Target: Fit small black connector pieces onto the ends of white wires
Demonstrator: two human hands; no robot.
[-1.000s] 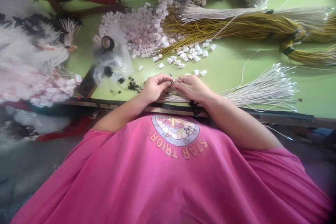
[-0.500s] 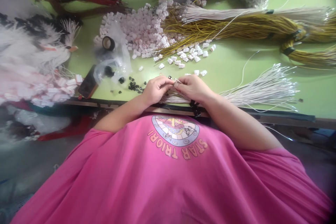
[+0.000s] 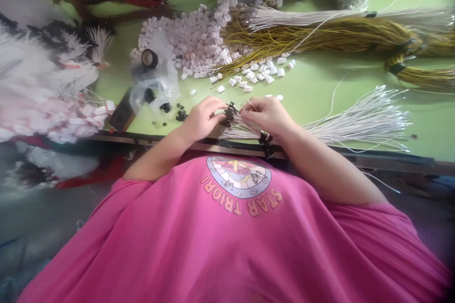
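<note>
At the near edge of the table, my right hand (image 3: 267,114) is closed in a pinch on a thin white wire, whose tip pokes up past the fingers. Under that hand runs a bundle of white wires (image 3: 348,120), fanning out to the right with shiny ends. Small black connectors (image 3: 230,111) cluster over the bundle's left ends. Beside them is my left hand (image 3: 203,117), thumb and forefinger apart, fingertips close to the connectors; I cannot tell whether they touch. More black pieces (image 3: 266,139) hang at the bundle below my right wrist.
Loose black pieces (image 3: 181,114) lie left of my hands. Behind are a heap of white connectors (image 3: 195,40), a tape roll (image 3: 149,58) on a plastic bag (image 3: 161,80), and yellow wire bundles (image 3: 320,38). A dark oblong object (image 3: 122,113) lies near the left edge.
My hands have moved apart, the left one leftward with its fingers opening. The black connectors between them now show more fully. The whole view has shifted slightly.
</note>
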